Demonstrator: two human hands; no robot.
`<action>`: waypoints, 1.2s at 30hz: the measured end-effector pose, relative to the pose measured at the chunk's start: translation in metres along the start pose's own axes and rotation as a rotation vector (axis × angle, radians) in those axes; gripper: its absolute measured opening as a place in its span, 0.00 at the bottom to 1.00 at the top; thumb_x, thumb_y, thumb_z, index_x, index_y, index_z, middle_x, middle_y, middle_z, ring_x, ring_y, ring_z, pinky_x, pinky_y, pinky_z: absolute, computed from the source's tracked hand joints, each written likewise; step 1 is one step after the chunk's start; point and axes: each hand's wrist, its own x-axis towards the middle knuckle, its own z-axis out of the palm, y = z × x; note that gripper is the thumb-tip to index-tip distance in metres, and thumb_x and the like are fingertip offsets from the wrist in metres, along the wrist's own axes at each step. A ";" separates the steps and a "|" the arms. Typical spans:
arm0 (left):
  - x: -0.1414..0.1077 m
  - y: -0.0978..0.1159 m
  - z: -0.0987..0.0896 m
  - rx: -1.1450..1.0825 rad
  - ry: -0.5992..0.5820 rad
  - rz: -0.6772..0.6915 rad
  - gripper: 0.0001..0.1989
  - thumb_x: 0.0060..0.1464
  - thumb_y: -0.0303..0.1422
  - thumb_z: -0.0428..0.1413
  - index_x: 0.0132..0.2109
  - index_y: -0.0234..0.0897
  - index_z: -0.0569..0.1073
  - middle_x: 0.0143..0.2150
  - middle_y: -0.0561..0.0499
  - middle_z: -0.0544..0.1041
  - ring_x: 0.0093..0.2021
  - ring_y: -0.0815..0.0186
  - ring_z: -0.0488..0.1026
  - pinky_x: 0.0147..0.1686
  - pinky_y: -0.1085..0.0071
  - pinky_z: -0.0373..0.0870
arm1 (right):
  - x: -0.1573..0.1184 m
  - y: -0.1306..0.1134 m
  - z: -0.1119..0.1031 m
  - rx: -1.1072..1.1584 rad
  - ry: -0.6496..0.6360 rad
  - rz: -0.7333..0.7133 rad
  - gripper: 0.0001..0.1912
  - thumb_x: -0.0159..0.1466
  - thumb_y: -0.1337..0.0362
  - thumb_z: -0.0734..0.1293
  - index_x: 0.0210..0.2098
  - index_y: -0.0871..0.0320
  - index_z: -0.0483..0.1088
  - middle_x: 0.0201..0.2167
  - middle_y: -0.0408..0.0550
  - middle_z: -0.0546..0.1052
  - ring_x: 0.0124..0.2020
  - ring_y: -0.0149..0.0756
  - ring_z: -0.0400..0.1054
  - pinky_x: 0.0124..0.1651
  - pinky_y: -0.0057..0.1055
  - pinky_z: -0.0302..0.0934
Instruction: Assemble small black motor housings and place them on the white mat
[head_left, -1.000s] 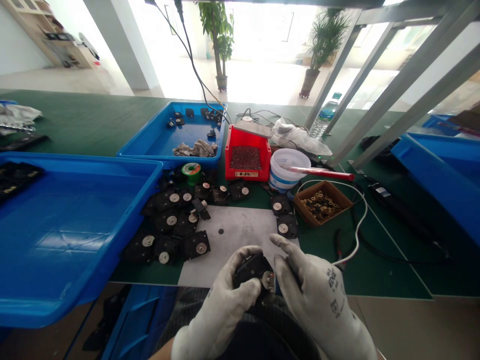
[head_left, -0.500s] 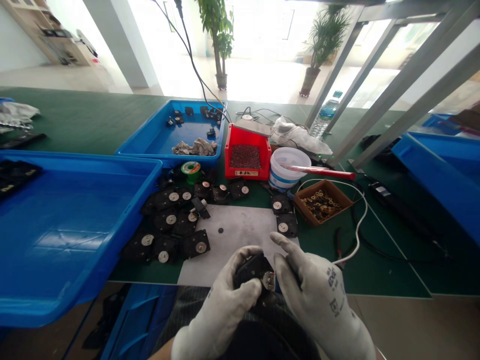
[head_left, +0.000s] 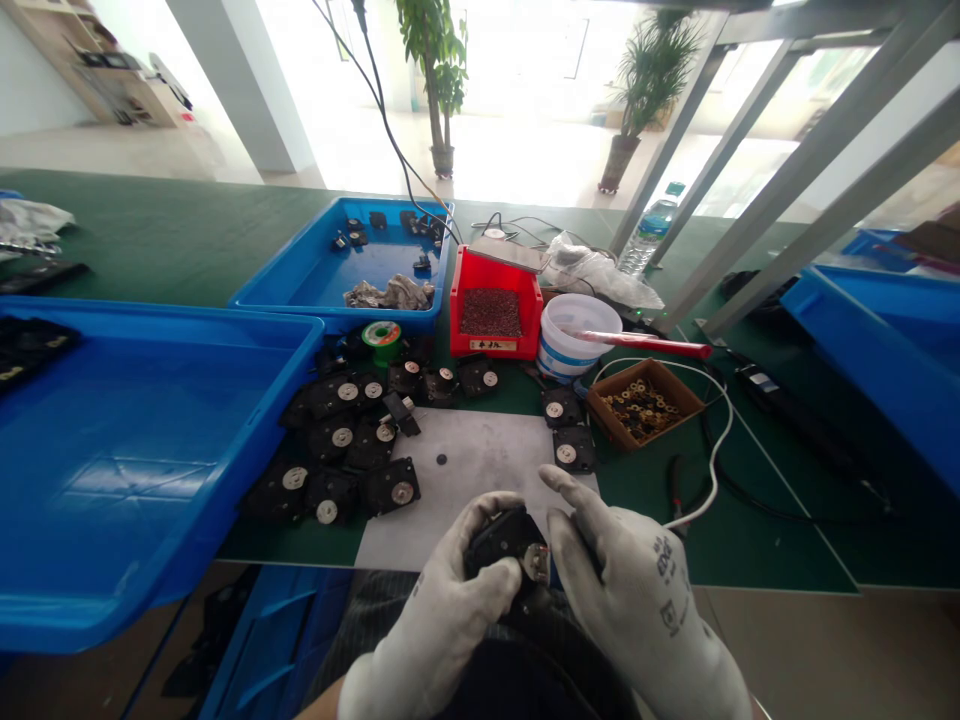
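Observation:
A black plastic unit with a metal motor (head_left: 504, 540) is gripped in my gloved left hand (head_left: 469, 585), thumb across its near side. My gloved right hand (head_left: 619, 570) is beside the motor end, fingers extended and apart, with nothing visible in them. Whether a fingertip touches the unit I cannot tell. Both hands are over the near edge of a white paper sheet (head_left: 480, 450). On the sheet lies a small dark disc (head_left: 442, 459). Several similar black units with round metal discs (head_left: 394, 487) lie left of the sheet, and a black unit (head_left: 573, 450) lies at its right edge.
A large blue tray (head_left: 150, 430) stands at left, a smaller blue tray (head_left: 285, 285) behind. Beyond the sheet are a red bin (head_left: 495, 342) of small brown grains, a white tub (head_left: 574, 335) and a box (head_left: 626, 440) of brass-coloured parts. Pliers (head_left: 677, 490) lie at right.
Both hands keep nearly the same pose, and the black unit stays in my left hand. The view has shifted very slightly.

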 end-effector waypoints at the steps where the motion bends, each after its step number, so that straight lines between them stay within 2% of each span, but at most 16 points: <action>1: 0.000 0.000 0.000 0.001 -0.002 0.001 0.28 0.54 0.38 0.68 0.60 0.44 0.71 0.51 0.47 0.78 0.49 0.53 0.76 0.48 0.63 0.74 | 0.000 0.000 0.000 -0.009 0.002 -0.008 0.20 0.73 0.65 0.59 0.51 0.67 0.80 0.17 0.44 0.77 0.15 0.36 0.70 0.24 0.29 0.64; 11: -0.001 0.000 0.001 0.063 0.026 0.029 0.26 0.55 0.37 0.67 0.59 0.45 0.73 0.49 0.48 0.76 0.47 0.57 0.75 0.48 0.63 0.74 | -0.006 0.002 0.004 -0.037 -0.009 -0.003 0.20 0.74 0.63 0.60 0.52 0.66 0.80 0.18 0.44 0.77 0.17 0.37 0.72 0.25 0.32 0.61; 16: 0.000 0.004 0.001 0.080 0.024 0.017 0.27 0.53 0.39 0.69 0.58 0.43 0.72 0.49 0.46 0.76 0.49 0.53 0.75 0.47 0.62 0.76 | -0.007 0.001 0.004 -0.057 0.001 -0.004 0.20 0.75 0.62 0.59 0.51 0.65 0.80 0.20 0.45 0.79 0.18 0.37 0.73 0.26 0.33 0.61; 23: -0.002 0.009 0.007 0.043 -0.001 -0.003 0.29 0.50 0.41 0.70 0.56 0.40 0.71 0.42 0.49 0.77 0.40 0.59 0.75 0.42 0.64 0.77 | -0.004 0.001 0.005 -0.055 -0.013 -0.006 0.19 0.74 0.63 0.60 0.52 0.65 0.80 0.21 0.45 0.80 0.18 0.38 0.74 0.25 0.34 0.60; 31: -0.002 0.004 -0.001 0.051 0.002 0.010 0.26 0.55 0.40 0.67 0.59 0.43 0.72 0.49 0.47 0.75 0.46 0.56 0.74 0.47 0.62 0.76 | -0.008 0.001 0.008 -0.045 -0.030 0.003 0.19 0.72 0.65 0.61 0.52 0.66 0.80 0.21 0.44 0.80 0.19 0.39 0.74 0.26 0.35 0.60; 36: -0.001 0.001 -0.003 0.052 0.005 0.026 0.26 0.54 0.40 0.68 0.59 0.43 0.73 0.49 0.46 0.75 0.47 0.55 0.74 0.47 0.62 0.76 | -0.006 0.001 0.010 -0.040 -0.028 -0.003 0.19 0.73 0.65 0.60 0.52 0.67 0.80 0.22 0.45 0.81 0.19 0.40 0.75 0.26 0.35 0.61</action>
